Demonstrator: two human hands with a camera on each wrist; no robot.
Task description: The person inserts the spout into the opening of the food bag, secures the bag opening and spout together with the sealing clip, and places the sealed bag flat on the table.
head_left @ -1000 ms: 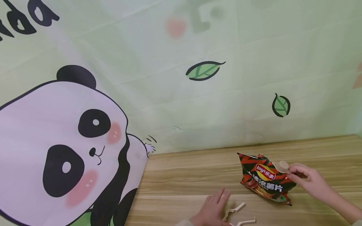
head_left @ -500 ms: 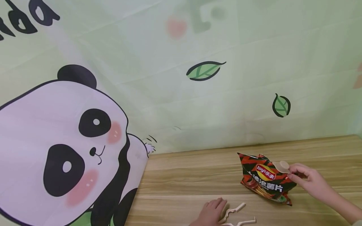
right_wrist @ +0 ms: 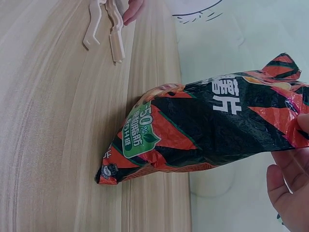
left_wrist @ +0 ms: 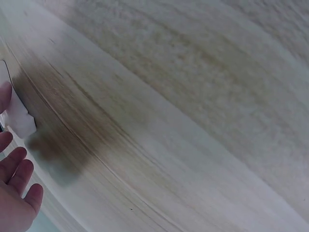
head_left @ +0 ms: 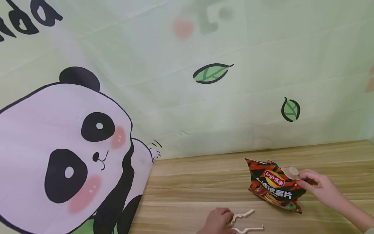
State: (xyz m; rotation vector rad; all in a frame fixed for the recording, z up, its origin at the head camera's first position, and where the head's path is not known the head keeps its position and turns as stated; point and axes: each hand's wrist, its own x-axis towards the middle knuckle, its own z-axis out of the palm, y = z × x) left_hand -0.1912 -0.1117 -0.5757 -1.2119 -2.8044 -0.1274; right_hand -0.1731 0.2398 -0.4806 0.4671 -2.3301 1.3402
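Observation:
A red-and-black bag of Lay's potato chips [head_left: 273, 191] stands tilted on the table at the right of the head view. My right hand [head_left: 322, 188] pinches its upper right corner, beside a beige piece with a round cap [head_left: 292, 172] at the bag's top edge. In the right wrist view my thumb [right_wrist: 304, 123] presses the bag's front, with fingers behind it. Near the front, my left hand [head_left: 215, 222] holds one end of a spread, pale plastic bag clip [head_left: 247, 229], its two arms pointing right. The held end is mostly hidden by the fingers.
Wood-grain tabletop [head_left: 181, 185] extends around the bag and clip. Behind it hangs a pale green cloth [head_left: 163, 107] printed with a panda [head_left: 96, 104] and leaves, meeting the table's back edge.
My left hand has gone from spread fingers beside the clip to fingers curled at its end, and the clip has shifted slightly. The right hand and chip bag look unchanged.

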